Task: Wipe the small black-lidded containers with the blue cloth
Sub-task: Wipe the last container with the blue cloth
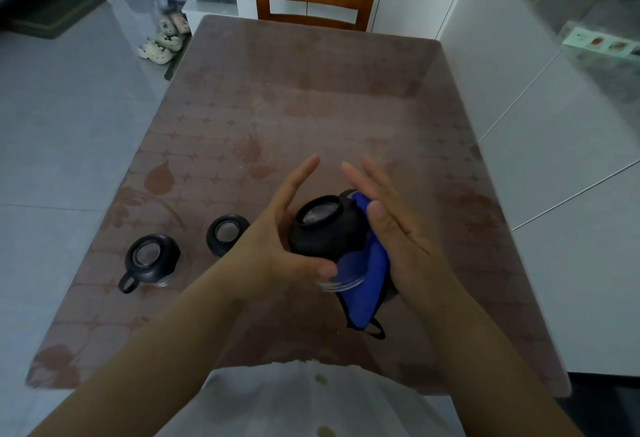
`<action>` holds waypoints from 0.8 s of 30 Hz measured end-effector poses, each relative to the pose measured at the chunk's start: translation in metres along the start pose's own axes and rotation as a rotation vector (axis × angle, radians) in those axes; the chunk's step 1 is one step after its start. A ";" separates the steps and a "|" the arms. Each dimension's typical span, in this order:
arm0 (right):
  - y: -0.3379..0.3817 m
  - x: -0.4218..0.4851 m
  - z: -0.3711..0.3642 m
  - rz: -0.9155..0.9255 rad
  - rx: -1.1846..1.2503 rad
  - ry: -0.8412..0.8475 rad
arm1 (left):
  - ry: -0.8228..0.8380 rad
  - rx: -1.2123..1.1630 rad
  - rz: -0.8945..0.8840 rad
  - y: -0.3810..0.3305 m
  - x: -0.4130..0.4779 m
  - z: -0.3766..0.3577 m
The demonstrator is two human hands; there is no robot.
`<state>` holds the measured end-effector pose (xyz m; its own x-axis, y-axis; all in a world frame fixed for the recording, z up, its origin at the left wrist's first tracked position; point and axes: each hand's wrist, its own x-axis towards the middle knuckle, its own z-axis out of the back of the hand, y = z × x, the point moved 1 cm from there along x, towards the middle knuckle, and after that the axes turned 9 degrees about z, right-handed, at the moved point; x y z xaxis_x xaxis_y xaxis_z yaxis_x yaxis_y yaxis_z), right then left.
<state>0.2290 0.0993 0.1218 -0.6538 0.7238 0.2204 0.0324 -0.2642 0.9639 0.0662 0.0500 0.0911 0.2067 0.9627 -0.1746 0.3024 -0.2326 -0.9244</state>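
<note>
The left hand (277,246) is holding a black-lidded container (327,232), its thumb hooking under it. The right hand (401,239), grip wide and flat, is pressing the blue cloth (363,284) against it.

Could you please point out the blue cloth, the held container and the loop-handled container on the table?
blue cloth (367,298): head view, on its hanging fold.
held container (329,237): head view, on the black lid's side.
loop-handled container (148,255): head view, on the lid's centre window.
</note>
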 end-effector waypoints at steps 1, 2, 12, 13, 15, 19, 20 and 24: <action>-0.003 -0.002 0.000 -0.021 0.069 -0.010 | 0.032 -0.029 0.008 -0.001 0.000 0.000; -0.004 -0.003 0.000 -0.042 0.143 -0.022 | 0.052 -0.045 0.014 -0.001 0.000 0.000; -0.007 -0.009 0.023 -0.130 0.092 -0.127 | -0.050 -0.104 0.041 0.001 0.003 0.007; -0.005 -0.008 0.027 -0.115 0.110 -0.171 | -0.042 -0.079 0.046 0.000 0.003 0.007; -0.001 -0.004 0.029 -0.078 0.148 -0.208 | -0.006 -0.044 0.060 0.000 0.004 0.007; -0.002 0.005 0.013 -0.086 0.214 -0.191 | 0.063 -0.061 0.052 -0.002 0.007 0.003; -0.005 0.006 0.009 -0.087 0.233 -0.212 | 0.047 -0.068 0.044 -0.003 0.007 0.004; -0.005 0.008 0.006 -0.068 0.327 -0.331 | -0.017 -0.087 0.080 -0.001 0.008 0.006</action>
<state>0.2279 0.1103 0.1196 -0.3880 0.9111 0.1394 0.2686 -0.0329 0.9627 0.0617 0.0589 0.0885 0.2177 0.9427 -0.2527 0.3650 -0.3188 -0.8747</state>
